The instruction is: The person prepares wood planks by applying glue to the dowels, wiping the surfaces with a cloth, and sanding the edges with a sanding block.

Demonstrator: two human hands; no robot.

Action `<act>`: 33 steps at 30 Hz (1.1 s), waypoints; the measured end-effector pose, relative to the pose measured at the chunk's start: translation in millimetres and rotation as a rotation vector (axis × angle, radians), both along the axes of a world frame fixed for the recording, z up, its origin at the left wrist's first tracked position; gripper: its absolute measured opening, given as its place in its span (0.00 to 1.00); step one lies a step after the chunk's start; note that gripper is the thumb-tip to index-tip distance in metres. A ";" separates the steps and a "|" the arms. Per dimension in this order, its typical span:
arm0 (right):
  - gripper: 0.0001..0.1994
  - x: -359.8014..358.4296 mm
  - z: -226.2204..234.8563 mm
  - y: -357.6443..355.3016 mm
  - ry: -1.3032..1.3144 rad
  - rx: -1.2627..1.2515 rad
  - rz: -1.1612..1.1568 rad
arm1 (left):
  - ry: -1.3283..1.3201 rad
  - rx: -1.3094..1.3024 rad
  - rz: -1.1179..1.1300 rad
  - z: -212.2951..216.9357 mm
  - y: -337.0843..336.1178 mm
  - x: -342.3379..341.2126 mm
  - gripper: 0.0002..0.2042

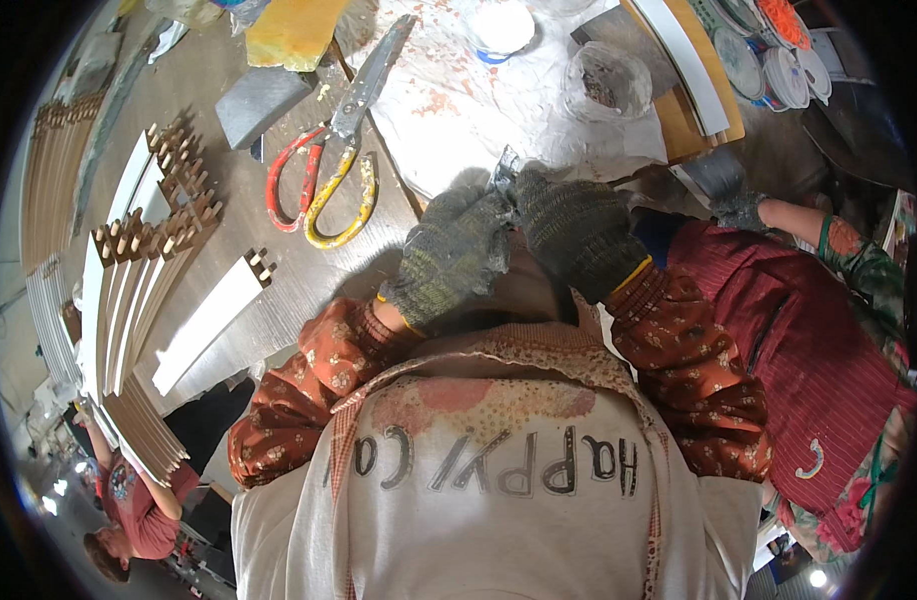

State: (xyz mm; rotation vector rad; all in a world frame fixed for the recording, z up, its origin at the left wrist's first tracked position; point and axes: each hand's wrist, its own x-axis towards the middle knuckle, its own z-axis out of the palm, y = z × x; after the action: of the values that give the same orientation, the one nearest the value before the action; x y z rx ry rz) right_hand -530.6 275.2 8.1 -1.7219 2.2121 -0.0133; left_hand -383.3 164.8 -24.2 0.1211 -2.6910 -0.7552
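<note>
In a dark grey-green knitted glove, my left hand (451, 250) is closed at the near edge of the table. My right hand (577, 222), gloved alike, is closed right beside it, and the fingers of both hands meet. Between them a small shiny grey piece with a flat end (504, 168) sticks up. Its lower part is hidden by the gloves, so its kind and which hand grips it cannot be told. Large shears (351, 118) with one red and one yellow handle lie open to the left of my hands. A stained white sheet (419, 130) spreads beyond them.
White slats with wooden dowels (144, 250) are stacked at left; a single slat (214, 325) lies nearer. Beyond stand a grey block (262, 103), a white tub (501, 28) and a clear tub (607, 82). At right, a co-worker's gloved hand (739, 210) is by a wide flat blade (714, 172).
</note>
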 end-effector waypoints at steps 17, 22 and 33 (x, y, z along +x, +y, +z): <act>0.22 6.5 -39.7 34.3 0.404 -0.069 0.075 | -0.532 1.585 0.351 28.6 -13.5 -3.3 0.11; 0.26 15.2 -41.7 37.2 0.397 -0.139 0.090 | -0.477 1.760 0.430 36.4 -4.9 1.4 0.10; 0.30 31.1 -58.5 35.1 0.759 -0.370 0.052 | -0.294 0.484 -0.006 29.8 -14.8 5.9 0.21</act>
State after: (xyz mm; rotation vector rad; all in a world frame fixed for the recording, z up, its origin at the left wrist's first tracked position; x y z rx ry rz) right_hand -499.5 310.3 -50.4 -2.2583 2.8236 0.3120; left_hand -377.3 150.0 5.6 0.3663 -2.7106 -1.4800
